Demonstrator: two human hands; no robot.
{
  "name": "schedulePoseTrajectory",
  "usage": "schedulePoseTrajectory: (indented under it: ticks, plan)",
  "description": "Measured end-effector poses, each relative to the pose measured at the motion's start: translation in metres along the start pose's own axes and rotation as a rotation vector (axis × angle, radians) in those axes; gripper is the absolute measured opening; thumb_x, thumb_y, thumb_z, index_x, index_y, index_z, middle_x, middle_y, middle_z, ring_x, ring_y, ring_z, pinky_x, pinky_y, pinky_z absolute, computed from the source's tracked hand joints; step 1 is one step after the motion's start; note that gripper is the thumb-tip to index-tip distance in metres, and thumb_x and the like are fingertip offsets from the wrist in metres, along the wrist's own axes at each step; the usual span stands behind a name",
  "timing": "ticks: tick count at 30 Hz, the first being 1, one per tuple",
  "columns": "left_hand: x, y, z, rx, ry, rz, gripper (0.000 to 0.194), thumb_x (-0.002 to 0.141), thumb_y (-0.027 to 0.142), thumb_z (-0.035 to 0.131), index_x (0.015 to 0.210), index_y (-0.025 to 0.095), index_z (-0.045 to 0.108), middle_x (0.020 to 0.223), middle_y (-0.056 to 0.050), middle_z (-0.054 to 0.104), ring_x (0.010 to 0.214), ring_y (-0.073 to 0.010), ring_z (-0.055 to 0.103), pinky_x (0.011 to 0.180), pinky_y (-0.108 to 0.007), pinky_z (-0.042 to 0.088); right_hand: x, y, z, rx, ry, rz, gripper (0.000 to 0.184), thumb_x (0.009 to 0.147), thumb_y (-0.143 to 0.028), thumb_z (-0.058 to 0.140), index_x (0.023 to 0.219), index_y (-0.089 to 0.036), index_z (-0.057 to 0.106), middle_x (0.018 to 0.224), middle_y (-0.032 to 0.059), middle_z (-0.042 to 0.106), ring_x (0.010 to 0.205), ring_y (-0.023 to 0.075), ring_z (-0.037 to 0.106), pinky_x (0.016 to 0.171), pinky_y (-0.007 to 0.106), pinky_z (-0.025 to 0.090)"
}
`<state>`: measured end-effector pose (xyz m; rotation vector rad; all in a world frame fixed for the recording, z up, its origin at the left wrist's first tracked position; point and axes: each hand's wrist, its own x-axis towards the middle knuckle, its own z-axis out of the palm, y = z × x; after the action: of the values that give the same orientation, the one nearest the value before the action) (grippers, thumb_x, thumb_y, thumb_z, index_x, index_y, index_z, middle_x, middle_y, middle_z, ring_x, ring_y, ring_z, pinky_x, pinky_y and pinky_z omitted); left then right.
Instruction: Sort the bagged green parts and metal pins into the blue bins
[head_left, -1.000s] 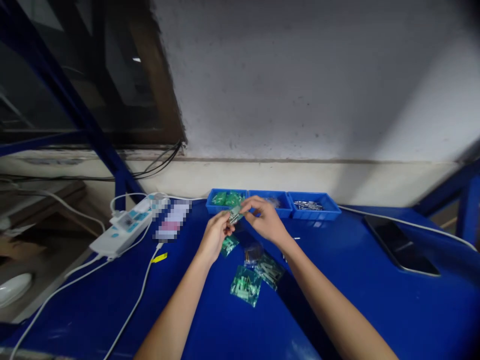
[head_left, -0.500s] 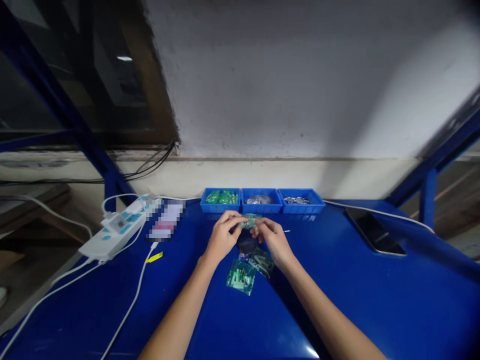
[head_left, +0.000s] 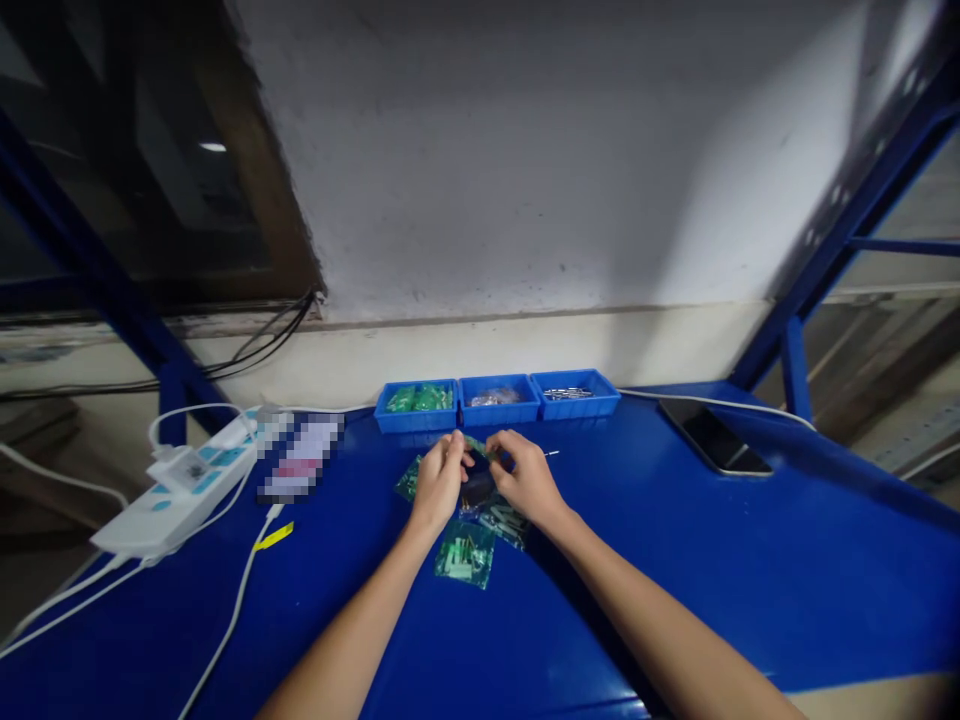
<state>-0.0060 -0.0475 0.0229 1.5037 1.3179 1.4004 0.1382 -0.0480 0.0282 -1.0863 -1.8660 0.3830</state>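
Between my two hands a small green-tinted plastic bag (head_left: 475, 446) is held up over the table. My left hand (head_left: 439, 485) is closed on its left side, thumb uppermost. The fingers of my right hand (head_left: 527, 478) pinch its right edge. Below them lie a dark packet (head_left: 475, 491), partly covered, and a green bag with pale strip-like pieces (head_left: 505, 522). Closer to me lies another green bag with white pieces and pins (head_left: 465, 556). One more green bag (head_left: 407, 480) shows partly behind my left hand.
Three blue bins stand at the back: one with green bags (head_left: 416, 420), one with clear packets (head_left: 499, 411), one with metal rods (head_left: 576, 408). A white power strip (head_left: 180, 490) with cables, a blurred phone-like object (head_left: 304, 458) and yellow tag (head_left: 274, 537) are left; a black phone (head_left: 716, 437) is right.
My view has shifted, so the table things appear farther left. My left hand has turned thumb up around the bag. A green bag beside my left hand now shows.
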Motion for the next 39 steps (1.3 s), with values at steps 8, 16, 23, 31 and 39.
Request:
schedulePoseTrajectory:
  ticks: [8, 16, 23, 31, 39]
  plan:
    - [0.004, -0.009, 0.006, -0.072, 0.021, -0.016, 0.034, 0.077, 0.049, 0.056, 0.084, 0.016, 0.061, 0.069, -0.003, 0.065, 0.059, -0.0165, 0.061, 0.046, -0.021, 0.041, -0.005, -0.004, 0.006, -0.172, 0.01, -0.104, 0.028, 0.076, -0.004, 0.043, 0.086, -0.021, 0.063, 0.095, 0.0086, 0.055, 0.091, 0.0228, 0.049, 0.081, 0.035, 0.041]
    - [-0.004, 0.005, 0.0, 0.193, 0.077, 0.4, 0.015, 0.082, 0.019, 0.051, 0.091, 0.02, 0.063, 0.096, -0.006, 0.064, 0.091, -0.0187, 0.061, 0.071, -0.026, 0.049, -0.001, -0.007, 0.004, 0.232, 0.052, 0.25, 0.031, 0.083, -0.042, 0.049, 0.087, -0.017, 0.067, 0.083, 0.0054, 0.061, 0.083, 0.0202, 0.055, 0.078, 0.034, 0.041]
    - [-0.006, 0.0, 0.001, 0.357, 0.055, 0.502, 0.02, 0.079, 0.01, 0.05, 0.083, 0.019, 0.067, 0.113, -0.009, 0.049, 0.107, -0.0218, 0.052, 0.096, -0.039, 0.04, 0.001, -0.007, 0.009, 0.604, 0.181, 0.425, 0.025, 0.07, -0.039, 0.059, 0.079, -0.016, 0.057, 0.067, -0.0004, 0.06, 0.059, 0.0135, 0.053, 0.056, 0.024, 0.04]
    - [-0.001, 0.007, -0.003, -0.022, -0.016, 0.036, 0.037, 0.088, 0.042, 0.041, 0.083, 0.015, 0.066, 0.075, -0.005, 0.063, 0.069, -0.0172, 0.059, 0.067, -0.029, 0.046, -0.004, -0.005, 0.006, 0.226, 0.203, 0.049, 0.016, 0.07, -0.012, 0.046, 0.079, -0.019, 0.058, 0.091, 0.0048, 0.057, 0.086, 0.018, 0.056, 0.068, 0.026, 0.044]
    - [0.003, 0.003, 0.001, -0.125, -0.016, 0.033, 0.018, 0.077, 0.025, 0.056, 0.089, 0.014, 0.063, 0.077, -0.004, 0.063, 0.07, -0.0154, 0.058, 0.058, -0.022, 0.043, -0.006, -0.005, 0.011, 0.141, 0.199, 0.078, 0.029, 0.063, -0.008, 0.045, 0.085, -0.018, 0.061, 0.098, 0.0079, 0.047, 0.093, 0.0212, 0.053, 0.067, 0.028, 0.045]
